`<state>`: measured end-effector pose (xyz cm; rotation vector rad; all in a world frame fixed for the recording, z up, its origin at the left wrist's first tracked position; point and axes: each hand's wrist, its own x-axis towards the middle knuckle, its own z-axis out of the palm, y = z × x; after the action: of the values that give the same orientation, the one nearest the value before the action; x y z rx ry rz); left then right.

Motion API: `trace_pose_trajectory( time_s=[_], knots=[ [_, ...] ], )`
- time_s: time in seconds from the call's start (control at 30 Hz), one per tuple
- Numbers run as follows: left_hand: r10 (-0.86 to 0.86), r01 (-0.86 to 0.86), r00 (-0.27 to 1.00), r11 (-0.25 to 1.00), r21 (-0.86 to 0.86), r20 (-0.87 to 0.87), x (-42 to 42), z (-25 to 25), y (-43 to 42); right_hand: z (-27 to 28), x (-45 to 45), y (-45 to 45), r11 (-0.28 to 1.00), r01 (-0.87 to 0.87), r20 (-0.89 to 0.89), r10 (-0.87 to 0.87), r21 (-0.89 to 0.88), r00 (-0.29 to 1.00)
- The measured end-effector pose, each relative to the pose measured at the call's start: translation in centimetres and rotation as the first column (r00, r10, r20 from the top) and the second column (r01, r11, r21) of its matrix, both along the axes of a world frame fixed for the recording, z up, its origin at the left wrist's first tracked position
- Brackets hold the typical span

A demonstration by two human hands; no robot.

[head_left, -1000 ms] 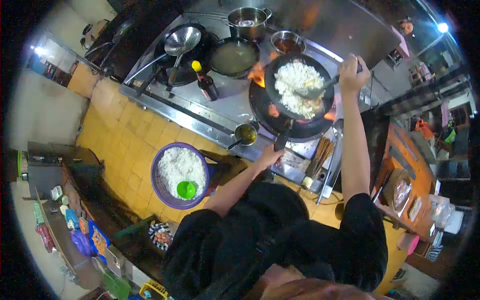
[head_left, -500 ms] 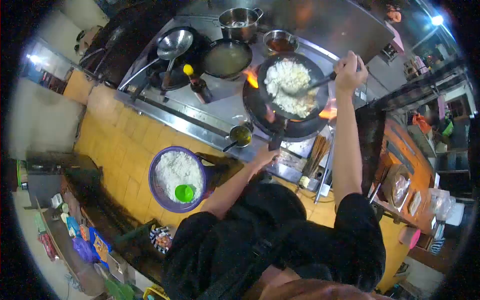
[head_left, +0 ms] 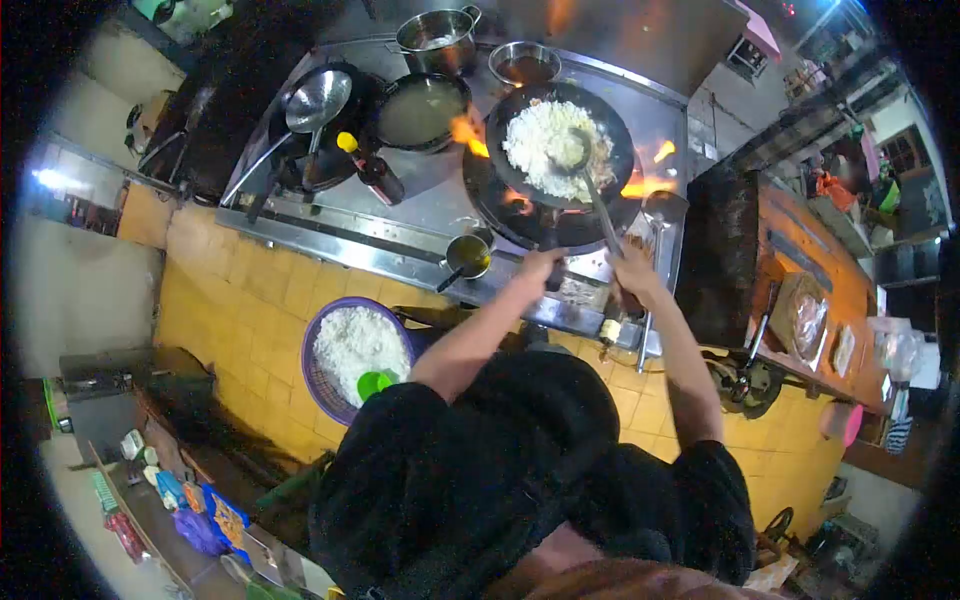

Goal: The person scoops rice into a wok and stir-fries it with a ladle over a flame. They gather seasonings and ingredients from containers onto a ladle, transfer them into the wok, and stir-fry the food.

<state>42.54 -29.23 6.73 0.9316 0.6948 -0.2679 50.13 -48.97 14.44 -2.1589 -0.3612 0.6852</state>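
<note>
Left hand (head_left: pixel 538 270): fingers closed around the handle (head_left: pixel 551 240) of the dark wok (head_left: pixel 622 125). Right hand (head_left: pixel 632 276): fingers closed around the shaft of the ladle (head_left: pixel 598 203) (the exact finger placement is too small to tell). The two hands are near each other but apart, at the front edge of the steel counter (head_left: pixel 415 168).

The ladle extends from the right hand into the wok, its bowl resting among the white rice (head_left: pixel 535 135). The wok is positioned over the burner (head_left: pixel 487 205), with flames (head_left: pixel 650 187) visible on both sides.

Adjacent to the burner, toward the person's left, a small metal cup (head_left: pixel 468 257) contains yellowish liquid (a dark-handled utensil leans in it). Beyond it stands a dark bottle (head_left: pixel 381 183) with a yellow cap. Behind the bottle sits a pan (head_left: pixel 425 112) of cloudy liquid; a metal bowl (head_left: pixel 525 66) and a two-handled pot (head_left: pixel 437 42) stand at the rear. A perforated skimmer (head_left: pixel 318 101) lies across another dark wok at the far left.

Below counter level, to the person's left, a purple basket (head_left: pixel 322 385) holds more white rice (head_left: pixel 357 342) and a green scoop (head_left: pixel 373 384) (partly hidden by the sleeve).
</note>
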Motion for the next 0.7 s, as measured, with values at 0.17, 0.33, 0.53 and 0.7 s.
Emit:
trace_pose_trajectory(
  time_s=[0.17,0.33,0.53,0.7],
  knots=[
    [0.025,-0.015,1.000,0.773,-0.634,0.006,-2.6,17.0,-0.7,18.4,-6.6,-2.6,0.687,-0.112,0.150,0.310,-0.718,0.939],
    [-0.138,0.138,0.990,0.953,-0.268,0.020,-4.1,7.0,2.8,17.6,-8.5,-3.7,0.712,-0.176,0.170,0.386,-0.680,0.907],
    [-0.357,0.357,0.934,0.925,-0.130,0.026,-9.7,15.2,-2.2,14.1,-10.0,-3.3,0.661,-0.148,0.297,0.512,-0.736,0.806],
    [-0.167,0.167,0.982,0.986,0.013,0.084,-5.5,10.2,1.9,8.9,-10.4,-3.2,0.649,-0.032,0.286,0.377,-0.760,0.881]
  ],
)
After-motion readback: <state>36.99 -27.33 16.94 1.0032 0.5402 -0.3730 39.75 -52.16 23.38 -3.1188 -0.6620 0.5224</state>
